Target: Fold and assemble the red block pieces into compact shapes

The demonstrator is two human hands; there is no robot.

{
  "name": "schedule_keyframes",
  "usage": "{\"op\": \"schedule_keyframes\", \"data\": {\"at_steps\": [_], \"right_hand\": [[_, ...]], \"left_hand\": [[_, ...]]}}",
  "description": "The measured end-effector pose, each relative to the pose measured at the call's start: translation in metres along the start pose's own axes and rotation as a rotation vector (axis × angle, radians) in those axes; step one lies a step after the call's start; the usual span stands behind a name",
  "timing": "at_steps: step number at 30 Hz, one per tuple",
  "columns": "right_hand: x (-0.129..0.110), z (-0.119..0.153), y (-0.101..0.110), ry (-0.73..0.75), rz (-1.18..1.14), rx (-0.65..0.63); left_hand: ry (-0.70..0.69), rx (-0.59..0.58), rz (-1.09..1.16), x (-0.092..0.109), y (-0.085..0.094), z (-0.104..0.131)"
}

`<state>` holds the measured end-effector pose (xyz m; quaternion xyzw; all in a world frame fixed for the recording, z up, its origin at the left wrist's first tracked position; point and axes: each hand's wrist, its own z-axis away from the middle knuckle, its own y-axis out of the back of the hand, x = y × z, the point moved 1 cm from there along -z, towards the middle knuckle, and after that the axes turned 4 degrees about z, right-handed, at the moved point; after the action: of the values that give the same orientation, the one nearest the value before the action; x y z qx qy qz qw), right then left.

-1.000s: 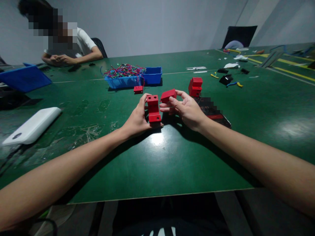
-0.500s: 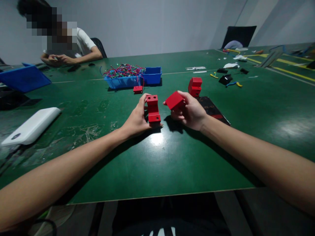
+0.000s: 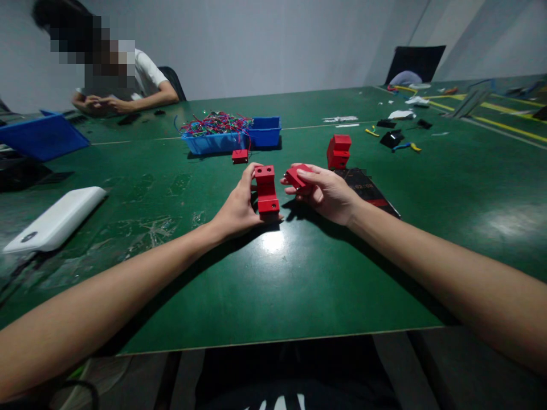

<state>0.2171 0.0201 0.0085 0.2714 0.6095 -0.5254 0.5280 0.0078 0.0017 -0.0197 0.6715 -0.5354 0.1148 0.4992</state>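
My left hand (image 3: pixel 239 200) is closed around a red stepped block (image 3: pixel 265 187), with two holes in its top face and one lower down. Just to the right, my right hand (image 3: pixel 328 192) grips a smaller red block (image 3: pixel 297 175) between thumb and fingers, a little above the table. A small gap separates the two pieces. Behind my right hand, another red stepped block (image 3: pixel 339 151) stands by a dark phone (image 3: pixel 367 191) with a lit clock. A small red block (image 3: pixel 240 156) lies in front of the blue bins.
A light blue bin (image 3: pixel 216 144) full of coloured wires adjoins a darker blue bin (image 3: pixel 265 132). At left lies a white power bank (image 3: pixel 55 219) with a cable. Scraps and cutters (image 3: pixel 407 146) lie at back right. Across the table (image 3: pixel 273 296) sits a person (image 3: pixel 147 77).
My right hand has turned the small red block, which now lies flatter, with my thumb on top of it. My left hand and its block have stayed in place.
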Motion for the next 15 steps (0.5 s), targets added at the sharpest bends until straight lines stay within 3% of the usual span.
{"op": "schedule_keyframes", "data": {"at_steps": [3, 9, 15], "right_hand": [[0.002, -0.002, 0.004, 0.097, 0.008, 0.027], [0.008, -0.005, 0.010, 0.137, 0.080, -0.012], [0.011, -0.001, 0.006, 0.055, 0.051, -0.070]], "left_hand": [[0.011, 0.000, -0.027, 0.001, 0.000, 0.000], [0.019, -0.008, -0.059, 0.000, 0.001, 0.001], [0.006, 0.003, -0.040, -0.003, -0.001, 0.000]]}}
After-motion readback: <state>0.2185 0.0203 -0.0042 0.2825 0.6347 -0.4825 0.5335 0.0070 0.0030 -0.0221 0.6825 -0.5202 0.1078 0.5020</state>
